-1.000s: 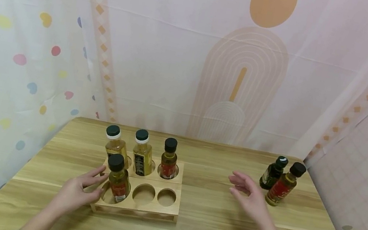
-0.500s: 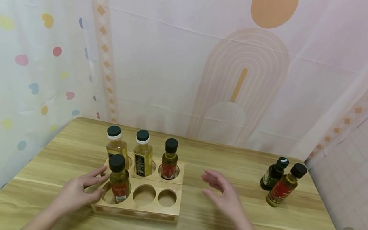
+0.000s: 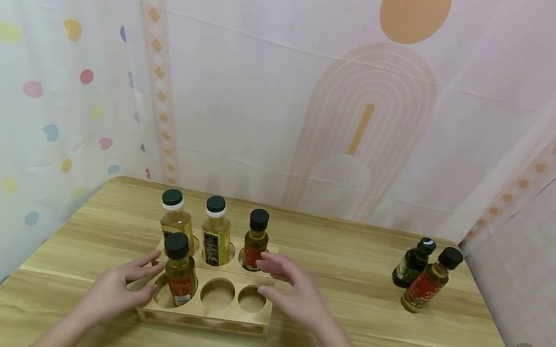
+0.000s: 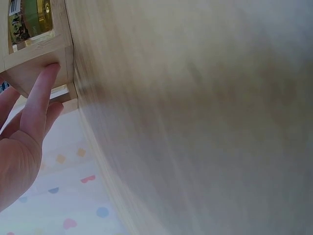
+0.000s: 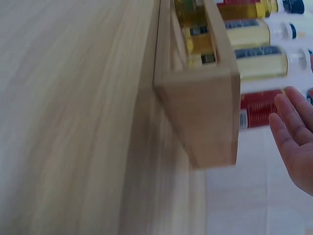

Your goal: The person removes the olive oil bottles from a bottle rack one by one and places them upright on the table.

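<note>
1. The two-tier wooden bottle rack (image 3: 252,320) stands on the wood-grain table (image 3: 333,239) between both hands, its long axis running left to right.
2. The left hand (image 3: 112,290) is the nearer one: its fingers rest against the rack's left end, spread and gripping nothing.
3. The right hand (image 3: 302,297) hangs at the rack's right end, thumb and fingers wide apart, holding nothing. The rack lies to its left; the right wrist view shows a gap between the two.
4. In the rack's back right hole, the slim red-labelled oil bottle (image 3: 255,241) sits just beyond the right fingertips; whether they touch it, I cannot tell.
5. In the rack's back row, left and middle, are two pale-oil bottles, one (image 3: 177,221) and another (image 3: 215,243), both green-capped; the middle one has a dark label with illegible print.
6. In the rack's front left hole, a black-capped bottle (image 3: 179,277) wears a red label with a white patch.
7. Well right of the rack stand a dark green bottle (image 3: 411,265) and a larger red-labelled bottle (image 3: 425,286), whose pale lettering is too small to read. No brand is legible.
</note>
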The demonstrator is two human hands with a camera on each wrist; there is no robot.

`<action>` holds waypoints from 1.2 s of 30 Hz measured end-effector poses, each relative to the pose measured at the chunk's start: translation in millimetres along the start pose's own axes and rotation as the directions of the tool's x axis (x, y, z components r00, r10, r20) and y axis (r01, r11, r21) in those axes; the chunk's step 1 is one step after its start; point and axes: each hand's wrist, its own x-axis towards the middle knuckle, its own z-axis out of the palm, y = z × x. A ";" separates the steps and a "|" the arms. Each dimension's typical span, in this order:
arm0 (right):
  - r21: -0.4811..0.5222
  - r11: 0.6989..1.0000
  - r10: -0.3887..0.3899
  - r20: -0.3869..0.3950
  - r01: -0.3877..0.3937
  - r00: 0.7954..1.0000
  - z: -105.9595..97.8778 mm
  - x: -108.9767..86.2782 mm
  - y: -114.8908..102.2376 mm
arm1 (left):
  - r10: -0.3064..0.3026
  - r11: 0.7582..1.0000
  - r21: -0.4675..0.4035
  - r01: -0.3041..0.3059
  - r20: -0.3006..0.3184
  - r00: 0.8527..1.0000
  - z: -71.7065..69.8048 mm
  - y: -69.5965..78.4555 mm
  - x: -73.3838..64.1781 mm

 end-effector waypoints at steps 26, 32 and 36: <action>0.071 0.997 -0.003 0.139 -0.007 0.990 69.7 55.5 -40.0 | -0.007 1.000 -0.004 0.007 -0.001 1.000 -0.1 -0.6 -0.1; 0.108 0.994 -0.033 0.105 0.022 0.994 79.4 67.7 -44.3 | 0.006 1.000 0.011 -0.006 -0.007 1.000 -0.1 -0.9 -0.7; 0.100 0.994 -0.041 0.060 0.035 0.997 84.5 72.4 -47.2 | 0.014 1.000 0.011 -0.014 -0.010 1.000 -0.1 -1.0 -0.1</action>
